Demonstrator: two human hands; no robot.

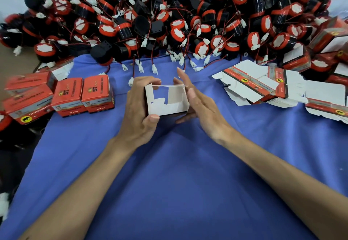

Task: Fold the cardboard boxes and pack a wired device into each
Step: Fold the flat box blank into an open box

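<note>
An open cardboard box [166, 102], its white inside facing me, is held above the blue cloth at the centre. My left hand [139, 111] grips its left side, fingers curled over the top edge and thumb under the front corner. My right hand [197, 104] lies flat against the box's right wall with straight fingers, its lower fingers reaching under the box. A large heap of black-and-red wired devices [169, 19] with white plugs fills the back. A stack of flat unfolded boxes [263, 89] lies at the right.
Several closed red boxes [82, 94] stand in a group at the left. The blue cloth [169, 174] covers the table. More partly folded boxes [327, 40] sit at the far right. Loose white plugs on wires [154, 69] hang over the cloth's back edge.
</note>
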